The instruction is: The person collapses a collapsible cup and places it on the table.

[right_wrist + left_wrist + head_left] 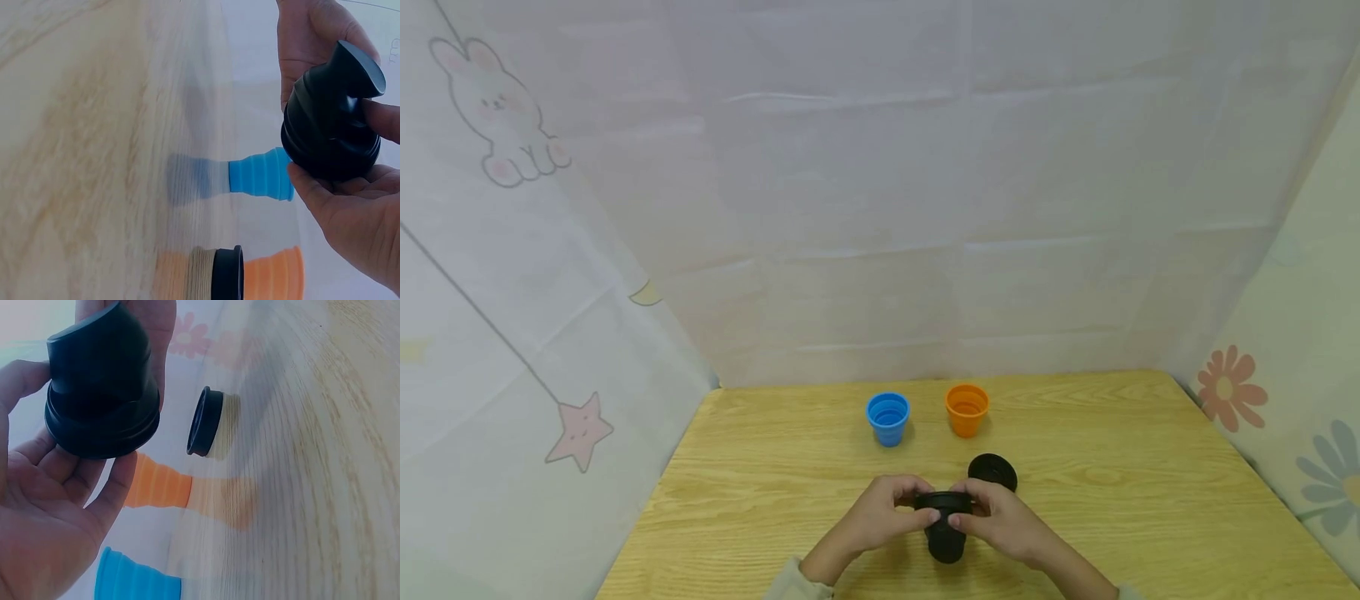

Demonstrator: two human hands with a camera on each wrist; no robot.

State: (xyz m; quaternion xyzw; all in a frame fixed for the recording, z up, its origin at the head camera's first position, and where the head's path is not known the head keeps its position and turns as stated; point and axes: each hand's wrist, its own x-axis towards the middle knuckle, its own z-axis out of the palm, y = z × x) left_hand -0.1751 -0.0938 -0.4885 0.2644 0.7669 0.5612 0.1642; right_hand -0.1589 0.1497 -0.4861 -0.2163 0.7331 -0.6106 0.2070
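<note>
Both hands hold a black collapsible cup [946,543] over the near part of the table. My left hand [876,518] grips its left side by the rim, thumb toward me and fingers behind. On the opposite side, my right hand [1006,523] grips it the same way. In the left wrist view the cup's folded wall [103,369] is extended but skewed, its base end tilted. The right wrist view shows spiral creases along that dark wall [331,119]. A flat, round black piece [992,472] lies just beyond my right fingers.
Farther back stand a blue collapsible cup [889,420] and, to its right, an orange one [967,410], both upright and extended. The wooden table [760,475] meets a pale cloth backdrop [850,208] at its back edge, with printed cloth at both sides.
</note>
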